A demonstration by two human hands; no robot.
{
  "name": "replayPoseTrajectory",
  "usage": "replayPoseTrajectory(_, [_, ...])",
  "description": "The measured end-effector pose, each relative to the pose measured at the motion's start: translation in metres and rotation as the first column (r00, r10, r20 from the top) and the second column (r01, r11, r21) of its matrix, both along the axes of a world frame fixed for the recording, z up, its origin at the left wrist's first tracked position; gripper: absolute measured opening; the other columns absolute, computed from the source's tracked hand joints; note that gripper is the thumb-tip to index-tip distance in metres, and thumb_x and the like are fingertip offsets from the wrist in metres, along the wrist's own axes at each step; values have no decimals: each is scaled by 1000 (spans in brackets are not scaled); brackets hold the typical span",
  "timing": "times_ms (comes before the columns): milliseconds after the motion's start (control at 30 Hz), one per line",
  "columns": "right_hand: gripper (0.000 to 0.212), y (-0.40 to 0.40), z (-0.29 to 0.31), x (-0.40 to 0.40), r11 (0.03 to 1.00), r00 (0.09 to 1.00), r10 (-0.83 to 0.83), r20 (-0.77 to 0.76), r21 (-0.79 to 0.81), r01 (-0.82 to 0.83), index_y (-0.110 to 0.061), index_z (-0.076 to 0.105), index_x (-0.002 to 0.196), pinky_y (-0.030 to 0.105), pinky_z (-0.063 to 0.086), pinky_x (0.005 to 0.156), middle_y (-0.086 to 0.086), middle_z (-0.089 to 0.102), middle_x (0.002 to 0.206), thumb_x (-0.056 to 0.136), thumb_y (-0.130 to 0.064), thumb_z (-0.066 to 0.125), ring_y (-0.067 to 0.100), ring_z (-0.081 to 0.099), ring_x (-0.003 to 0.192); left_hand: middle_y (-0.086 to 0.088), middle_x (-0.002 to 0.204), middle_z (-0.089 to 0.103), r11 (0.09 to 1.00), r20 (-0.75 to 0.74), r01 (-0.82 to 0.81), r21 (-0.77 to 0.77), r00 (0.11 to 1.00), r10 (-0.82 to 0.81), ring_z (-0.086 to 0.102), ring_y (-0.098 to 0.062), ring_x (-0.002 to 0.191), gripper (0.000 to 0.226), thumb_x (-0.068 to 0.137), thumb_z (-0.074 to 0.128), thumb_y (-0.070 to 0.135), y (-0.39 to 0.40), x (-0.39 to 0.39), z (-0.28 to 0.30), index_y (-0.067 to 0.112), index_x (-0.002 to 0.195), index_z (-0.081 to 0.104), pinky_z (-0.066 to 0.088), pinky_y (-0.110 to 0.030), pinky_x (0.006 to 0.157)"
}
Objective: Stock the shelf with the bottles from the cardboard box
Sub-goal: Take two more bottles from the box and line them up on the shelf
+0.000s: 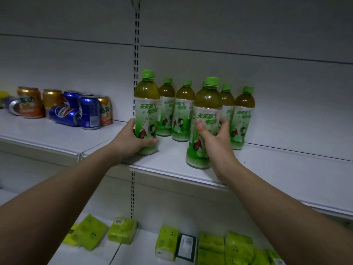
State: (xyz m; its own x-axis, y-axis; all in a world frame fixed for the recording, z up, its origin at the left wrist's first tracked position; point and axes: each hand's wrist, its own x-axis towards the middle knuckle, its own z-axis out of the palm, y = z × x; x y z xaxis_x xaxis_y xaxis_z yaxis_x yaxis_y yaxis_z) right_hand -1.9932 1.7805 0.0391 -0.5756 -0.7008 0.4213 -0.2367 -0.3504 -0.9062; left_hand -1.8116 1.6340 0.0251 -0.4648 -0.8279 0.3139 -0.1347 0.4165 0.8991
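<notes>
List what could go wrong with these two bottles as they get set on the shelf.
1. The bottle in the right hand stands close to the shelf front edge, so it could tip off if released carelessly.
2. Pushing that bottle back could knock the back row over.
3. The left hand bottle sits by the shelf seam and may wobble.

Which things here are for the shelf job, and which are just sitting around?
For the job: green-capped plastic tea bottles, white metal shelf, left hand, right hand.
Just there: orange and blue drink cans, yellow-green tissue packs.
</notes>
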Motion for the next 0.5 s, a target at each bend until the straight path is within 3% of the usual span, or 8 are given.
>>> replayPoseTrajectory(167, [62, -32, -1, 12, 1000, 999, -17, -38, 9, 18, -32, 31, 136, 25, 38, 89, -27, 52, 102, 85, -48, 64, 2, 52, 98, 5, 113, 58, 990, 10, -137, -18, 990, 138, 58, -15, 103, 75, 70, 83, 27, -27, -2, -4, 19, 132, 42, 46, -27, 83])
replayPoseTrajectory(267, [61, -56, -1, 17, 1000, 998, 3, -55, 29, -1, -32, 31, 138, 23, 37, 86, -28, 51, 100, 87, -47, 62, 0, 51, 96, 4, 111, 56, 982, 58, -191, 6, 980, 190, 55, -16, 102, 77, 68, 84, 33, -43, -6, -3, 16, 130, 41, 45, -27, 82])
replayPoseTrajectory(367, [60, -81, -1, 25, 999, 998, 21, -67, 49, -18, -31, 29, 139, 25, 36, 91, -20, 53, 113, 89, -48, 58, 6, 49, 108, 6, 99, 50, 970, 92, -237, 54, 968, 232, 52, -15, 96, 74, 67, 84, 38, -57, -9, -1, 17, 121, 39, 44, -22, 70])
replayPoseTrajectory(500, [62, -111, 1, 34, 999, 997, 15, -72, 44, -12, -31, 22, 142, 26, 31, 97, -14, 45, 125, 92, -46, 55, 8, 42, 115, 4, 101, 51, 943, 95, -330, -41, 938, 333, 54, -18, 95, 60, 71, 81, 41, -62, -23, -6, 21, 105, 35, 47, -34, 81])
